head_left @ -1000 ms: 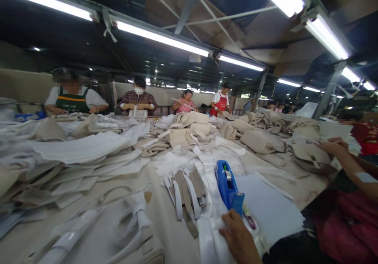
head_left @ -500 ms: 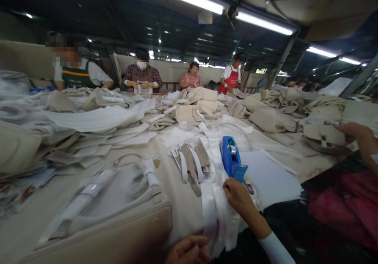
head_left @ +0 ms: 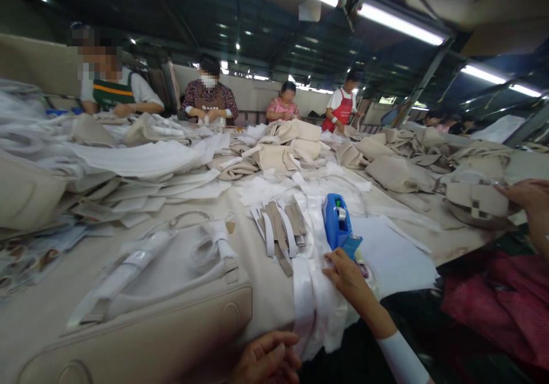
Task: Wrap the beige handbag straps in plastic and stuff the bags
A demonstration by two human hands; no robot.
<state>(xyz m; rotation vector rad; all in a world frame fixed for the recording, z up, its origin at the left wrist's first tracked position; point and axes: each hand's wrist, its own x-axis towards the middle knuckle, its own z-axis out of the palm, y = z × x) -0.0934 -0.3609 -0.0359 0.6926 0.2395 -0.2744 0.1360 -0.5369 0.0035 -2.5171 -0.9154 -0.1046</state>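
Observation:
My right hand (head_left: 349, 278) reaches over white plastic strips (head_left: 318, 298), just below the cutter end of a blue tape dispenser (head_left: 338, 224). Its thumb and forefinger tips are apart, and I make out nothing between them. My left hand (head_left: 268, 358) is low at the bottom edge, fingers loosely bent and apart, with nothing seen in it. Left of it lies a beige handbag (head_left: 171, 321), its handles wrapped in white sheeting (head_left: 139, 261). Short grey-and-white straps (head_left: 278, 232) lie in a loose bunch beyond the hands.
White paper sheets (head_left: 397, 255) lie right of the dispenser. Beige bag pieces (head_left: 295, 143) and white foam sheets (head_left: 150, 158) are heaped across the table. Another person's hand (head_left: 532, 206) touches a beige bag (head_left: 478, 201) at right. Several people work along the far side.
The fingers of my right hand have opened from a closed curl beside the dispenser. My left hand has shifted slightly left. The view has tilted and moved a little.

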